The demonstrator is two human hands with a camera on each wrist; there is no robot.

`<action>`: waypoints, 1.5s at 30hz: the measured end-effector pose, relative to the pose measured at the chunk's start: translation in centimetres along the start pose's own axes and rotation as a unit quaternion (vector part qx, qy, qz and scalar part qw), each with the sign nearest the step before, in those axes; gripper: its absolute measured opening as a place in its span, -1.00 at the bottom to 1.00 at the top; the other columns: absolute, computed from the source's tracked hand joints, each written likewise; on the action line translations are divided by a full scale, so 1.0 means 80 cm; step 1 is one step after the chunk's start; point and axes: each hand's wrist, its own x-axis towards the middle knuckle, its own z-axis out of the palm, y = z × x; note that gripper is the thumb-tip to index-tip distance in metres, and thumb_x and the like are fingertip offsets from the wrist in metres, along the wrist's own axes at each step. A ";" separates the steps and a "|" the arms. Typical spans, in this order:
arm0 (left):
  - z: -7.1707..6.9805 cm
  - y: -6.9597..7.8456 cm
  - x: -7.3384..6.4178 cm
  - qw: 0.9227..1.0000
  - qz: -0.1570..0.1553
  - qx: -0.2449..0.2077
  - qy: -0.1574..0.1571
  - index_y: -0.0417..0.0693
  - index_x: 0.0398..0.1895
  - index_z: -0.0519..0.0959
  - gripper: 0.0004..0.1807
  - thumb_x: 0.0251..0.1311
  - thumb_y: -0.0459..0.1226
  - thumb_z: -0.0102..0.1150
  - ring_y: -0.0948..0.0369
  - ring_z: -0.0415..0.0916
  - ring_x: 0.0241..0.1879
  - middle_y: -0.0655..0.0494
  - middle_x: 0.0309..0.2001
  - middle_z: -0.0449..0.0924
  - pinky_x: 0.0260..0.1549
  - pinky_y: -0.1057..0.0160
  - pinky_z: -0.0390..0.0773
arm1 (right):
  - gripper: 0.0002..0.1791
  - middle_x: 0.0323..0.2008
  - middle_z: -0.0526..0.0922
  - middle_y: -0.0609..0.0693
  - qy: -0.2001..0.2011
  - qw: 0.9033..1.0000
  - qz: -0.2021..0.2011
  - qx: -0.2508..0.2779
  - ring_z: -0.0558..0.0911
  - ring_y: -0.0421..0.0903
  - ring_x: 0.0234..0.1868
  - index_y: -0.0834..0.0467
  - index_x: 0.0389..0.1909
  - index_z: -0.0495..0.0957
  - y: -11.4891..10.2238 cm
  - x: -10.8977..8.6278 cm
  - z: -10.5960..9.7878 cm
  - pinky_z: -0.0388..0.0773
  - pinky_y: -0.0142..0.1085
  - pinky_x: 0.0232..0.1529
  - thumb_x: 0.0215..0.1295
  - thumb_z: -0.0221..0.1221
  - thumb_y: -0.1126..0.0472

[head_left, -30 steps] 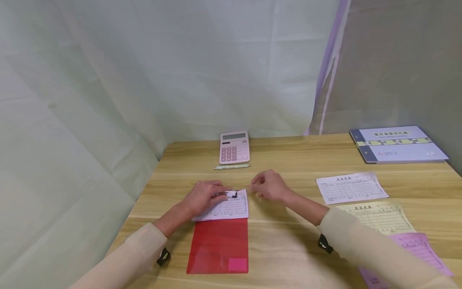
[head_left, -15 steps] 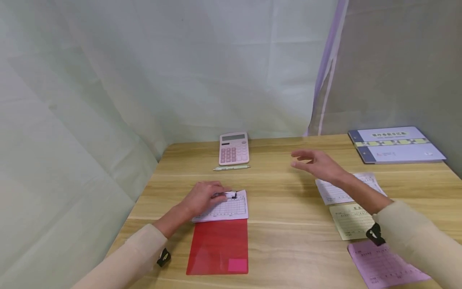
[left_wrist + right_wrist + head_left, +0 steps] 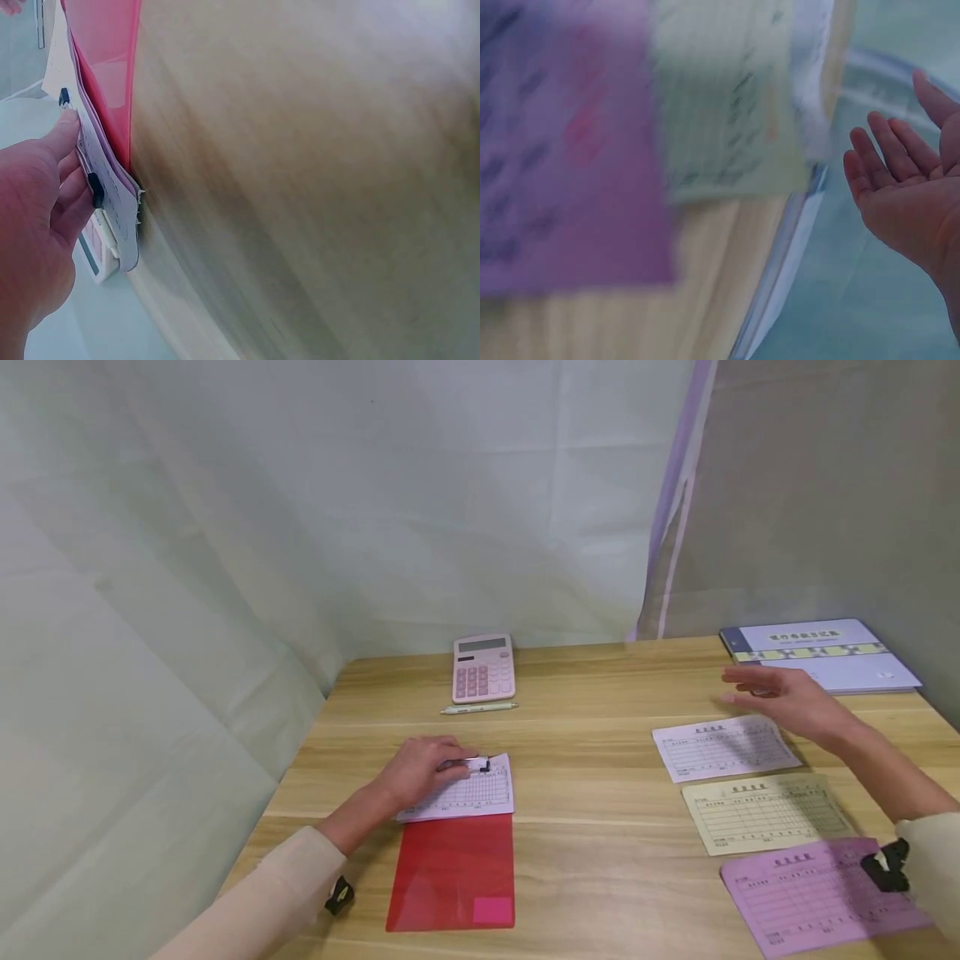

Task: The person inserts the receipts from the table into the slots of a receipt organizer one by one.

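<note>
Near side, L: red plastic folder (image 3: 450, 868), w/ stack of white printed slips (image 3: 483, 793) on its far end, where L hand (image 3: 420, 768) grips a black-ended metal clip (image 3: 484, 766) at the stack's far edge. To R, purple printed sheet (image 3: 795, 902), pale-yellow printed sheet (image 3: 757, 814) & white printed sheet (image 3: 708, 752) lie in a row going away, long axes approx. L–R. R hand (image 3: 798, 697), fingers loosely extended, holding nothing, is nearer than L to white printed sheet, which lies on near side of its fingertips; beyond, blue-spined ledger (image 3: 843, 660).
</note>
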 end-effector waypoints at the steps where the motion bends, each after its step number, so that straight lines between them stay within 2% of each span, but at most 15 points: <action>1: 0.000 0.000 0.000 1.000 0.000 -0.001 0.000 0.17 0.22 0.76 -0.62 0.36 -0.10 0.45 0.32 0.55 -0.25 0.25 -0.10 0.75 -0.16 0.23 0.57 | -0.21 0.49 0.27 0.49 0.000 1.000 0.011 -0.005 0.28 0.52 0.45 0.38 0.58 0.22 0.007 -0.003 -0.004 0.27 0.43 0.32 0.61 0.19 -0.06; 4: 0.000 0.000 -0.001 1.000 0.000 -0.004 0.000 0.17 0.22 0.76 -0.61 0.35 -0.11 0.47 0.33 0.54 -0.26 0.26 -0.11 0.75 -0.18 0.25 0.57 | -0.25 0.44 0.30 0.55 0.002 0.999 0.030 -0.025 0.32 0.53 0.41 0.43 0.54 0.24 0.028 -0.012 -0.012 0.30 0.42 0.28 0.64 0.14 -0.04; 8: 0.000 -0.001 -0.001 1.000 0.001 -0.006 -0.001 0.16 0.22 0.76 -0.60 0.34 -0.12 0.48 0.33 0.54 -0.26 0.25 -0.11 0.75 -0.19 0.27 0.57 | -0.33 0.37 0.40 0.57 0.011 0.998 0.033 -0.045 0.37 0.55 0.36 0.47 0.47 0.33 0.054 -0.022 -0.017 0.31 0.43 0.25 0.68 0.09 0.00; 13: 0.000 -0.002 -0.001 1.000 0.001 -0.004 -0.003 0.16 0.23 0.75 -0.60 0.34 -0.11 0.47 0.33 0.55 -0.24 0.25 -0.09 0.75 -0.15 0.24 0.58 | -0.36 0.35 0.39 0.59 0.017 0.998 0.044 -0.045 0.34 0.55 0.35 0.46 0.42 0.41 0.070 -0.029 -0.016 0.27 0.44 0.25 0.67 0.10 -0.02; 16: 0.000 -0.002 -0.002 1.000 -0.002 -0.006 -0.003 0.16 0.22 0.76 -0.60 0.33 -0.10 0.48 0.33 0.53 -0.27 0.26 -0.12 0.74 -0.19 0.26 0.56 | -0.36 0.35 0.39 0.59 0.019 0.998 0.054 -0.040 0.39 0.49 0.29 0.44 0.42 0.42 0.072 -0.028 -0.013 0.42 0.22 0.14 0.67 0.11 -0.02; 19: 0.000 -0.002 -0.003 1.000 -0.007 -0.007 -0.001 0.17 0.21 0.77 -0.59 0.31 -0.08 0.49 0.33 0.51 -0.29 0.28 -0.14 0.72 -0.22 0.30 0.54 | -0.39 0.33 0.44 0.56 0.023 0.997 0.058 -0.042 0.46 0.37 0.18 0.42 0.40 0.46 0.072 -0.027 -0.009 0.44 -0.15 -0.04 0.65 0.13 0.00; 21: 0.001 -0.003 -0.003 1.000 -0.007 -0.007 0.001 0.18 0.20 0.77 -0.59 0.30 -0.08 0.50 0.34 0.51 -0.29 0.28 -0.15 0.72 -0.23 0.32 0.53 | -0.43 0.28 0.51 0.54 0.031 0.997 0.055 -0.051 0.47 0.29 0.09 0.42 0.36 0.51 0.071 -0.027 -0.006 0.38 -0.28 -0.16 0.64 0.15 0.02; 23: 0.001 -0.003 -0.003 1.000 -0.004 -0.006 0.004 0.18 0.20 0.77 -0.60 0.30 -0.08 0.49 0.33 0.51 -0.30 0.28 -0.16 0.72 -0.24 0.31 0.53 | -0.44 0.23 0.54 0.54 0.042 0.996 0.053 -0.058 0.48 0.28 0.05 0.44 0.31 0.54 0.071 -0.028 -0.004 0.36 -0.27 -0.17 0.63 0.17 0.03; 27: 0.001 -0.002 -0.002 1.000 0.004 -0.007 0.008 0.17 0.19 0.78 -0.63 0.33 -0.10 0.48 0.33 0.52 -0.29 0.28 -0.15 0.73 -0.22 0.27 0.55 | -0.40 0.16 0.54 0.57 0.064 0.994 0.063 -0.063 0.47 0.32 0.01 0.51 0.26 0.54 0.072 -0.028 -0.003 0.34 -0.12 -0.14 0.63 0.17 -0.01; 30: 0.001 -0.002 -0.001 1.000 0.009 -0.008 0.010 0.17 0.18 0.78 -0.64 0.34 -0.11 0.47 0.34 0.53 -0.27 0.28 -0.13 0.75 -0.18 0.25 0.57 | -0.37 0.15 0.52 0.58 0.075 0.993 0.073 -0.059 0.45 0.35 0.00 0.54 0.26 0.51 0.071 -0.028 -0.005 0.37 -0.11 -0.15 0.64 0.16 -0.02; 35: 0.001 -0.002 0.000 1.000 0.006 -0.005 0.008 0.16 0.18 0.78 -0.64 0.34 -0.10 0.46 0.33 0.53 -0.28 0.27 -0.13 0.75 -0.20 0.25 0.56 | -0.36 0.21 0.48 0.57 0.082 0.993 0.081 -0.040 0.46 0.37 0.07 0.52 0.27 0.51 0.062 -0.024 -0.009 0.44 -0.26 -0.20 0.65 0.13 -0.04; 37: 0.000 -0.002 0.001 1.000 0.003 -0.005 0.006 0.17 0.18 0.78 -0.64 0.34 -0.10 0.47 0.33 0.52 -0.29 0.27 -0.13 0.75 -0.21 0.27 0.54 | -0.38 0.24 0.48 0.56 0.083 0.993 0.079 -0.033 0.49 0.37 0.10 0.50 0.28 0.52 0.055 -0.021 -0.010 0.48 -0.37 -0.25 0.66 0.12 -0.04; 40: 0.001 -0.002 0.001 1.000 0.001 -0.004 0.003 0.16 0.18 0.78 -0.64 0.34 -0.10 0.46 0.33 0.51 -0.30 0.27 -0.13 0.74 -0.23 0.29 0.53 | -0.38 0.22 0.51 0.54 0.082 0.994 0.075 -0.022 0.56 0.32 0.05 0.48 0.28 0.53 0.042 -0.016 -0.010 0.55 -0.41 -0.29 0.65 0.13 -0.04; 45: 0.001 -0.002 0.001 1.000 0.007 0.003 0.003 0.16 0.19 0.78 -0.64 0.35 -0.10 0.46 0.32 0.50 -0.30 0.26 -0.13 0.74 -0.22 0.28 0.52 | -0.40 0.08 0.63 0.45 0.078 0.995 0.056 -0.021 0.62 0.17 -0.12 0.48 0.26 0.55 0.011 -0.008 -0.002 0.56 -0.28 -0.30 0.63 0.18 -0.02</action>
